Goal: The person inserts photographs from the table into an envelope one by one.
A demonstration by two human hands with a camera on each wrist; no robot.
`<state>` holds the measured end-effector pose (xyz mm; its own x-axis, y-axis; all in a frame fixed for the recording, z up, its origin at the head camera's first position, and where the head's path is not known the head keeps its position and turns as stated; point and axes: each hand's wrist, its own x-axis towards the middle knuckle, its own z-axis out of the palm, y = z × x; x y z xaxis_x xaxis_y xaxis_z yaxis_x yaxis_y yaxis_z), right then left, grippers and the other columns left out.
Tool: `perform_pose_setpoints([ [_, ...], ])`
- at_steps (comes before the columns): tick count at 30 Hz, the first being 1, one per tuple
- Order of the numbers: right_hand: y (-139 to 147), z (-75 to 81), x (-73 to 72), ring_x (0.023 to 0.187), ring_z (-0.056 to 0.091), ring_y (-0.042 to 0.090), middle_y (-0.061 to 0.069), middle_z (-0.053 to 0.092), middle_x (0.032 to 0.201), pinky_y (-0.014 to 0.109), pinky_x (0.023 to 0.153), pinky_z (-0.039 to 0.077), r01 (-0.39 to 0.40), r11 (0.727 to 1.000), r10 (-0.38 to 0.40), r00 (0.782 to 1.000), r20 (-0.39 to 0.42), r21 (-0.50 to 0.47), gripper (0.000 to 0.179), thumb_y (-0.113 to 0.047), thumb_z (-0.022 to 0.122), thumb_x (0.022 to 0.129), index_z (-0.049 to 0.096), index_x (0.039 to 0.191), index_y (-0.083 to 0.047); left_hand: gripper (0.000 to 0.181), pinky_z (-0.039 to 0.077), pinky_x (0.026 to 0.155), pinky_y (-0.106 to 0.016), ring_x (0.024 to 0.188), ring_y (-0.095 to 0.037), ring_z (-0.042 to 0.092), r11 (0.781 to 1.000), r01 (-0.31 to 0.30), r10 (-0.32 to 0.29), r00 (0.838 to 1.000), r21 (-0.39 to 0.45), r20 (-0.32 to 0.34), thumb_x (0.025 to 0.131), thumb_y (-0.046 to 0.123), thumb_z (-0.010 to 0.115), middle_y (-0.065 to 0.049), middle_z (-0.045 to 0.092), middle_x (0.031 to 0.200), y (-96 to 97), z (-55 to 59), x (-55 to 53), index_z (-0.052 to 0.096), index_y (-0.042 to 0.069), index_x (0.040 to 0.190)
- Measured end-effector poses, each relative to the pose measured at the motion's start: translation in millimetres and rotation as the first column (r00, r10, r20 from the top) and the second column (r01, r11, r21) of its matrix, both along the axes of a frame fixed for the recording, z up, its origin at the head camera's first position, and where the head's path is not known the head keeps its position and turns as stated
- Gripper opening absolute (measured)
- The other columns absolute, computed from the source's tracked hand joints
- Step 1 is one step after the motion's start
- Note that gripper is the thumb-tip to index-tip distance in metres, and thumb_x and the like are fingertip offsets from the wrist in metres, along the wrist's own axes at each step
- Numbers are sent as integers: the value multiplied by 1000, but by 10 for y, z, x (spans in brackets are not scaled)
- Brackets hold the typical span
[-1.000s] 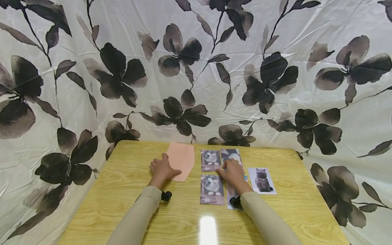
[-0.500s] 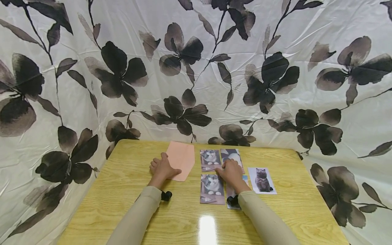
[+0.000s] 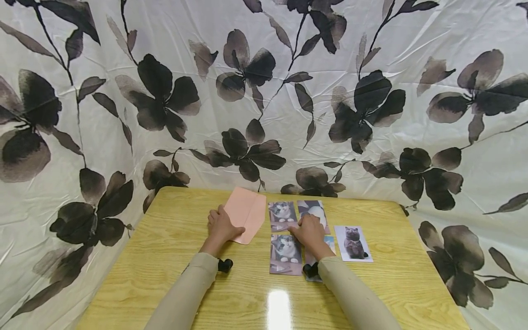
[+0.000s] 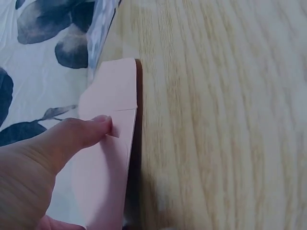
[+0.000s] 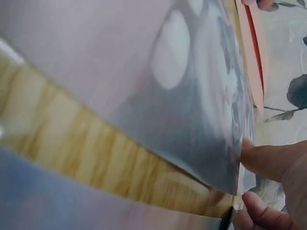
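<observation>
Near the far edge of the counter (image 3: 156, 250), a pink envelope (image 3: 249, 214) is pinched in the left grip (image 3: 222, 228), thumb on top; its contents are hidden. To its right, the right grip (image 3: 311, 233) has its thumb at the edge of a cat photo (image 3: 285, 255), whether pinching I cannot tell. Farther right lies a grey-cat picture (image 3: 352, 244).

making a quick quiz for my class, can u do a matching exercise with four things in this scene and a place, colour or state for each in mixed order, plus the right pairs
Things:
1. pink envelope
2. grey cat photo
3. flowered cloth
4. right sleeve

Place, colour or state:
A. hanging behind the table
B. plain beige
C. gripped by the left hand
D. lying to the right, touched by no hand

Right pairs: 1-C, 2-D, 3-A, 4-B
</observation>
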<state>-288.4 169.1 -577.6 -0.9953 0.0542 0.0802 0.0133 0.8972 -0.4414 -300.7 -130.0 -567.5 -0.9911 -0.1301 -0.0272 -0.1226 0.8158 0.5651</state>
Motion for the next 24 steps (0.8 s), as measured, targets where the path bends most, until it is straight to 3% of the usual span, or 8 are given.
perform_pose_setpoints([
  [7,-48,43,9,79,65,26,6,67,90,47,71,53,54,993,-49,998,47,-106,40,-39,90,88,64,100,-11,106,39,110,-59,129,-51,37,999,11,-11,1000,49,-6,80,38,94,-38,34,139,-18,46,54,37,-19,148],
  [11,-56,39,5,73,61,25,6,65,86,45,69,50,60,984,-49,997,65,-168,34,-30,87,92,60,103,-10,108,39,113,-59,132,-52,40,995,26,-26,1000,95,-8,82,42,91,-38,39,142,-34,45,58,33,-17,153],
  [18,-1,36,-11,77,66,22,8,73,95,45,73,55,-2,972,11,999,36,-233,39,-16,77,97,68,132,-1,109,43,112,-61,133,-52,49,981,43,-39,999,189,-28,86,45,88,-38,45,147,-34,51,57,30,-15,155],
  [24,84,117,29,75,67,20,7,73,92,42,68,54,-21,956,26,1000,14,-293,20,-18,76,99,74,113,-4,109,44,112,-60,133,-50,52,977,44,-36,999,211,-38,86,47,88,-36,47,148,-13,60,86,32,-14,157],
])
